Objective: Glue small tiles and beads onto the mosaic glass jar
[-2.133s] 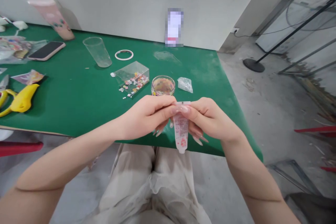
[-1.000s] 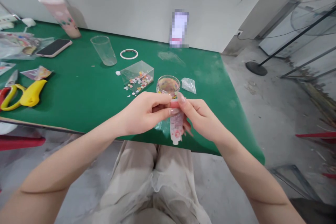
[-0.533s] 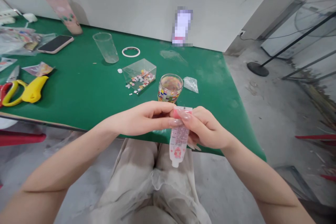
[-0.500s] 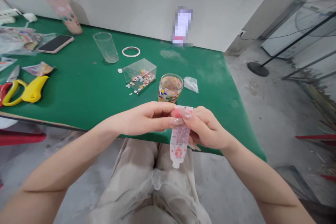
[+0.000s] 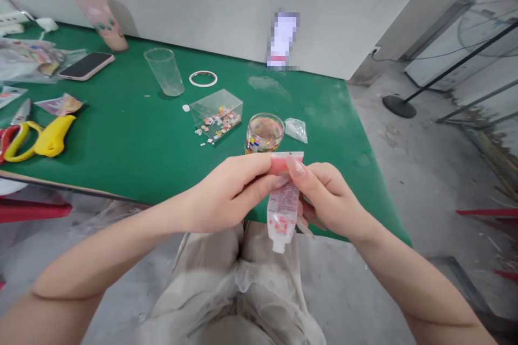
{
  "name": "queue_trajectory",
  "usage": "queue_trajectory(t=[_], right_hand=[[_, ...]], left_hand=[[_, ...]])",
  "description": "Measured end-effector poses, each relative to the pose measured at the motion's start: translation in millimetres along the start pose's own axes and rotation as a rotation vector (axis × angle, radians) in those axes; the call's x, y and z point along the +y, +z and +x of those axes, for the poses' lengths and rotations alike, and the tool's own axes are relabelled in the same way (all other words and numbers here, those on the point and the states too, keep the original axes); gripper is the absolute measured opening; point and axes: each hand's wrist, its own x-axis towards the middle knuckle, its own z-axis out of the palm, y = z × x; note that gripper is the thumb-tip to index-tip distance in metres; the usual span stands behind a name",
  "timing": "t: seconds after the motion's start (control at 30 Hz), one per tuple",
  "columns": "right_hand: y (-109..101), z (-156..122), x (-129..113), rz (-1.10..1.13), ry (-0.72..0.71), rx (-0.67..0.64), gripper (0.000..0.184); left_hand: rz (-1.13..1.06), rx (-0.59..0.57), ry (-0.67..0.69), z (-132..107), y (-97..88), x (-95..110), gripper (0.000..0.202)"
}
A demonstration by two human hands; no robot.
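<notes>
A pink and white squeeze tube (image 5: 282, 214) hangs nozzle-down between my two hands, over the table's front edge. My left hand (image 5: 237, 187) is closed on its flat pink end from the left. From the right, my right hand (image 5: 324, 197) pinches the same end, its thumb across the front and its other fingers partly hidden behind the tube. Just beyond the hands stands a glass (image 5: 264, 132) covered with coloured mosaic pieces, its lower part hidden. Beside it, a clear plastic box (image 5: 217, 113) holds small coloured mosaic pieces, with several loose pieces near its corner.
A small clear bag (image 5: 296, 130) lies right of the glass. Farther back are a white ring (image 5: 203, 79), a clear cup (image 5: 164, 72), a phone (image 5: 87, 67) and a pink tumbler (image 5: 97, 19). Yellow-handled scissors (image 5: 52, 137) lie left. A screen, pixelated, leans on the wall.
The tube has shifted slightly right and up, with its nozzle end tilted more toward me. My left hand has turned and moved right, and both thumbs have shifted on the pink end.
</notes>
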Motion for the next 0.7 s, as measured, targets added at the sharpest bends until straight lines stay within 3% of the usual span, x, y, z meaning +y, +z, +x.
queue_trajectory(t=[0.13,0.37,0.47,0.7], right_hand=[[-3.7,2.1,-5.2,-0.08,-0.047,-0.113,0.054],[-4.1,-0.2,-8.0,-0.052,-0.135,-0.16,0.053],[-8.1,0.6,-10.1,-0.125,-0.164,-0.21,0.054],[-19.2,6.1,-21.0,-0.412,0.103,-0.371,0.054]], left_hand=[[-0.036,-0.033,-0.081,1.7,-2.2,-0.9,0.022],[-0.449,-0.066,-0.293,2.5,0.4,9.9,0.021],[-0.521,-0.068,-0.343,2.0,1.2,10.3,0.019],[-0.321,-0.1,-0.29,2.5,-6.3,-6.8,0.018]])
